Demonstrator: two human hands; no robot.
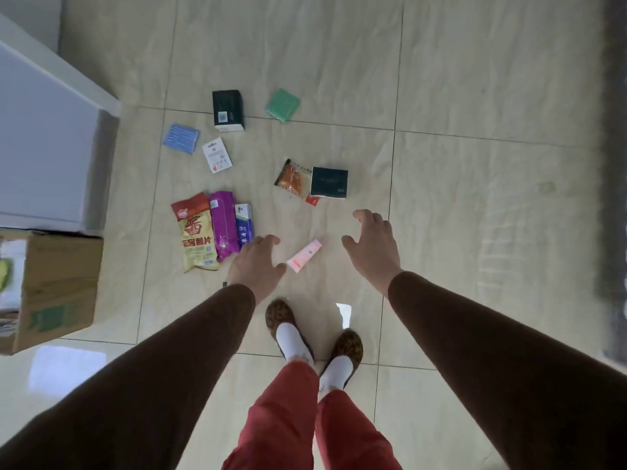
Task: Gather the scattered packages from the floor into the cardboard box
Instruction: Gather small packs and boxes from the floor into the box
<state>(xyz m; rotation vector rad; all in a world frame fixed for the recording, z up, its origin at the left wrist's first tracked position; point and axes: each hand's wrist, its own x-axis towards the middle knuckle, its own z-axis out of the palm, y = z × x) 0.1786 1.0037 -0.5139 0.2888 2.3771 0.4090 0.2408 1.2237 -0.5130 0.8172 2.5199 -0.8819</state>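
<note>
- The red-and-yellow snack bag [195,232] carries large Chinese characters; the lower row ends in "薯片", and the big character above it is not clear enough to read.
- The blue-and-white box [245,224] beside the purple packet [222,225] bears white Chinese characters, too blurred to read.
- The upright black box [228,110] shows a small square code label, unreadable.
- The white card packet [217,155] has printing too small to read.
</note>
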